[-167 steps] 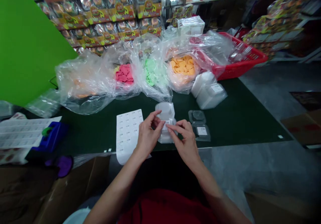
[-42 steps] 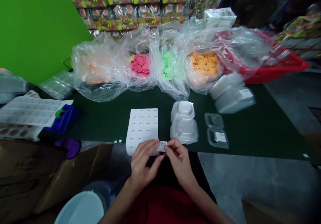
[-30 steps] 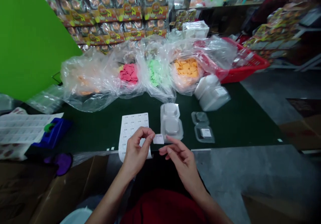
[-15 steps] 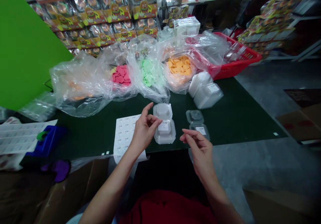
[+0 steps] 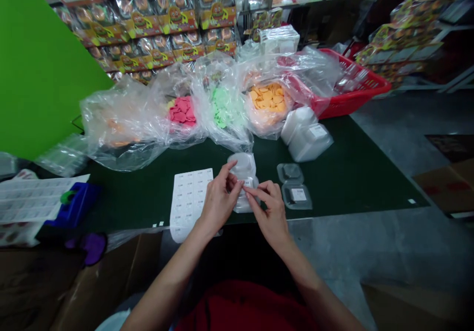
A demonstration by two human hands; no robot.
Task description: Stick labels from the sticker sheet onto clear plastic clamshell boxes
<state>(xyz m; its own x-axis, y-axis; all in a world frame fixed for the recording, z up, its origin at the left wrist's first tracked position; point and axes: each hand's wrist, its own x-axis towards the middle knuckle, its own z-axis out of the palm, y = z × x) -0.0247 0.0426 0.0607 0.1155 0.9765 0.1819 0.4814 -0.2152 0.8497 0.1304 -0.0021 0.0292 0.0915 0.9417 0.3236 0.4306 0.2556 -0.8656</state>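
Observation:
A stack of clear plastic clamshell containers (image 5: 243, 165) lies open on the dark green table (image 5: 355, 173) near its front edge. My left hand (image 5: 218, 203) and my right hand (image 5: 269, 211) meet over the near half of the stack, fingertips pinched on a small white label (image 5: 247, 183) on its top. A white sheet of labels (image 5: 188, 197) lies just left of my left hand. One open clamshell with a label on it (image 5: 295, 186) lies to the right of my right hand.
Clear bags of pink (image 5: 181, 111), green (image 5: 221, 106) and orange foam pieces (image 5: 269, 98) line the back, beside a pile of white clamshells (image 5: 307, 134) and a red basket (image 5: 355, 89). A blue tool (image 5: 74, 205) and label sheets lie at the left. Boxed toys are stacked behind.
Both hands peeled a label from the sheet near my body. My left hand carried it to the clamshell stack, and my right hand has now come in to join it there.

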